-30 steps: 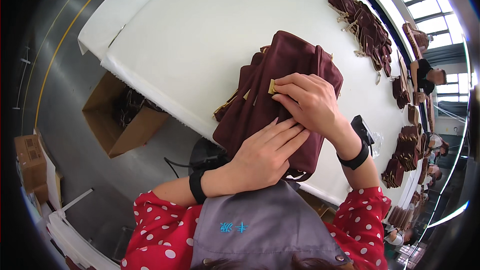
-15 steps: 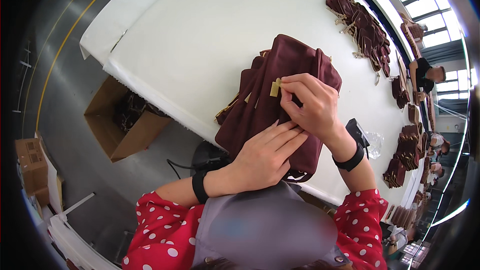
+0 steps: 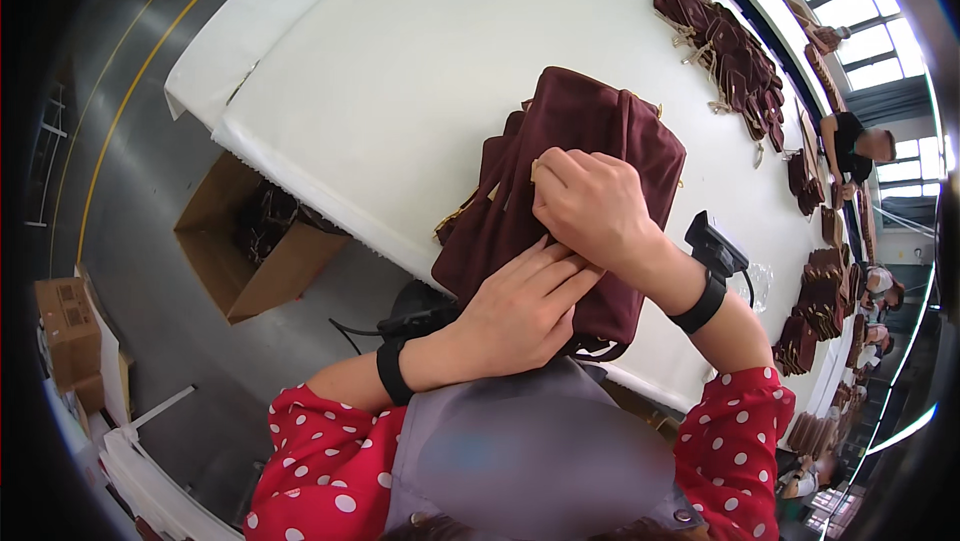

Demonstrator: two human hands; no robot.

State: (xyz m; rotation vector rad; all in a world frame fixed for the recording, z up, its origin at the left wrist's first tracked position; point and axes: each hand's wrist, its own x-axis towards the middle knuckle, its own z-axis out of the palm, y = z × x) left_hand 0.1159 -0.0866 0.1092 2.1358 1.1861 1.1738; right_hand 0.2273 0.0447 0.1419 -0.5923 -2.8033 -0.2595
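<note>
A stack of dark maroon fabric bags (image 3: 590,106) lies in front of me on the white table, with gold-coloured zips and metal parts at its edges. Flat on the near part of the top bag rests my left hand (image 3: 522,309), fingers stretched out. Just beyond it, my right hand (image 3: 592,203) is closed over the bag, fingers curled in. A bit of a small yellowish tape-like piece (image 3: 536,171) shows at its fingertips. The rest of that piece and the fabric beneath are hidden by the hand.
The white table (image 3: 400,91) carries a heap of maroon pouches with clasps (image 3: 720,51) at the far right. More maroon stacks (image 3: 820,291) line the right side, near other people. On the floor at left stands an open cardboard box (image 3: 235,271) holding dark things.
My right hand has shifted slightly left and curled, from a pinch beside a yellow patch to covering that spot. My left hand stays in nearly the same place on the bag.
</note>
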